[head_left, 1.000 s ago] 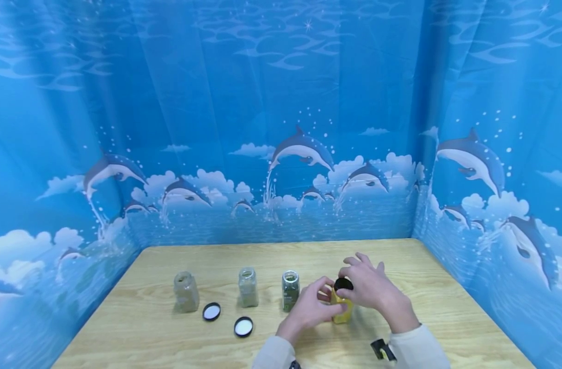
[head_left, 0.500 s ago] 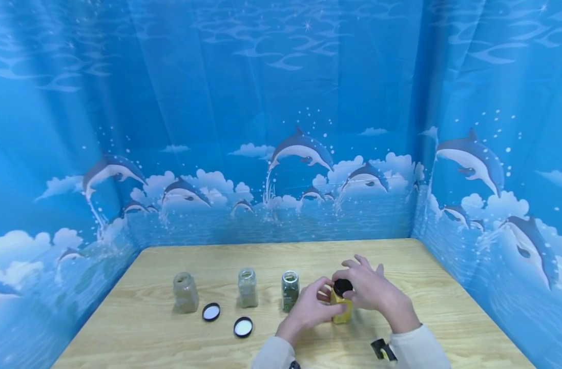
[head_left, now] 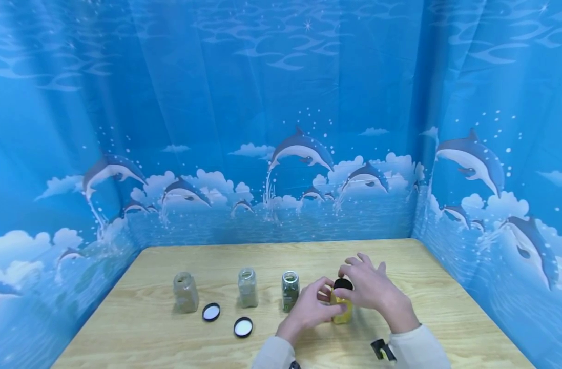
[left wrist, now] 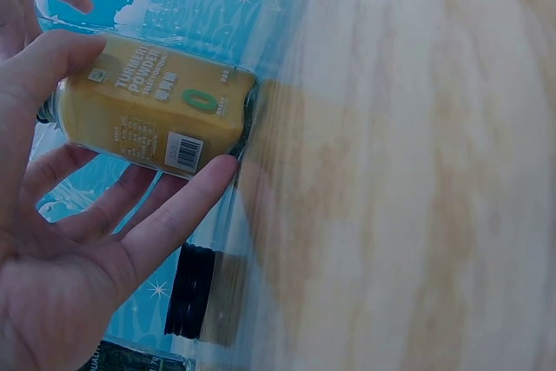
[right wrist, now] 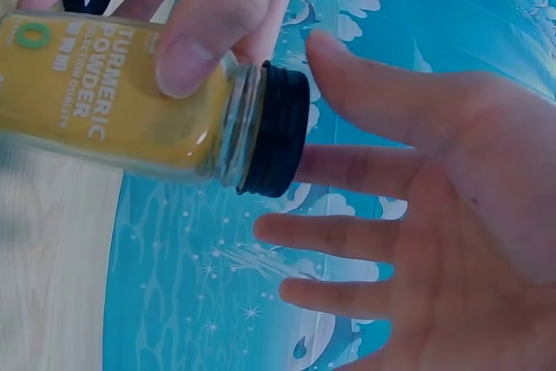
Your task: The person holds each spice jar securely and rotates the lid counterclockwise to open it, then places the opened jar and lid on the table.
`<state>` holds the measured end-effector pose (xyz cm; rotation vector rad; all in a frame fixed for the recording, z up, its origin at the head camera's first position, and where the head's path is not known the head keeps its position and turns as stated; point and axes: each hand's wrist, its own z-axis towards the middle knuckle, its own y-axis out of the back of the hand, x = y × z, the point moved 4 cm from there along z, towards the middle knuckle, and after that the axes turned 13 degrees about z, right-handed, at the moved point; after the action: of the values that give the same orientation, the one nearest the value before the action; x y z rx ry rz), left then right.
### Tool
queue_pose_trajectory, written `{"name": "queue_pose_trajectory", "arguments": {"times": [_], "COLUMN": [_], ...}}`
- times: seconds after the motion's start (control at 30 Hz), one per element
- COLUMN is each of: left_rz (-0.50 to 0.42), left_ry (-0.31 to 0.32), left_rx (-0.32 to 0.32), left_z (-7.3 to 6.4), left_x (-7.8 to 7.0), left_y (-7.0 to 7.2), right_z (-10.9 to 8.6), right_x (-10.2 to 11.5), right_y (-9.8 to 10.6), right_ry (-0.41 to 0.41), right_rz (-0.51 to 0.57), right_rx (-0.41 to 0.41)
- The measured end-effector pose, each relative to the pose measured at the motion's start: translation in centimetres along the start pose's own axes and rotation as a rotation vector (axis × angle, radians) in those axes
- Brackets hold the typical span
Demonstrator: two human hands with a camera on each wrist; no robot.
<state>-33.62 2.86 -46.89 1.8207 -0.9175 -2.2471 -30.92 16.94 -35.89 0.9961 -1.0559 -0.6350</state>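
Note:
A square glass jar of turmeric powder (head_left: 343,315), yellow inside, is upright on the wooden table at the right. My left hand (head_left: 311,305) grips its body, the thumb across the label side in the left wrist view. The jar's black lid (right wrist: 282,132) sits on the threaded neck, some glass thread showing beneath its edge. My right hand (head_left: 375,286) pinches the lid between thumb and index finger, its other fingers spread. Just left of my left hand stands a lidless jar of green herbs (head_left: 290,294).
Two more lidless jars stand farther left: a greyish one (head_left: 186,293) and a pale one (head_left: 248,289). Black lids with white insides lie near them, one lid (head_left: 211,311) behind another lid (head_left: 243,327). One black lid (left wrist: 191,291) lies near the herb jar. A dolphin-print curtain (head_left: 281,154) surrounds the table.
My right hand turned slightly to the left over the lid, then came back to the right. My left hand and the jar have kept their place.

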Motion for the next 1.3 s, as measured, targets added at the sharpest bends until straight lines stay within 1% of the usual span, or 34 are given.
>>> {"name": "queue_pose_trajectory", "arguments": {"times": [0.17,0.33,0.47,0.6,0.77,1.03,1.3], "left_rz": [0.007,0.023,0.026,0.039,0.031,0.022,0.011], "left_ry": [-0.004,-0.009,-0.007,-0.004,0.009,0.005,-0.005], "left_rx": [0.000,-0.008,-0.012,-0.010,-0.003,0.000,-0.017], "left_z": [0.02,0.01,-0.01,0.06,0.13,0.11,-0.07], "left_x": [-0.05,-0.07,-0.06,-0.06,-0.01,0.00,-0.04], "left_y": [-0.03,0.02,0.05,0.10,0.10,0.03,0.04], "right_z": [0.11,0.12,0.09,-0.05,-0.10,-0.18,-0.14], "right_x": [-0.02,-0.14,-0.04,0.22,0.39,0.30,0.11], "right_y": [0.09,0.04,-0.05,-0.14,-0.19,-0.21,-0.28], "right_ry": [-0.014,-0.009,0.011,0.029,0.028,0.030,0.022], "right_rz": [-0.055,-0.081,-0.081,-0.050,-0.020,-0.013,-0.013], "right_rx": [-0.046,-0.059,-0.041,-0.005,0.022,0.030,0.024]}}
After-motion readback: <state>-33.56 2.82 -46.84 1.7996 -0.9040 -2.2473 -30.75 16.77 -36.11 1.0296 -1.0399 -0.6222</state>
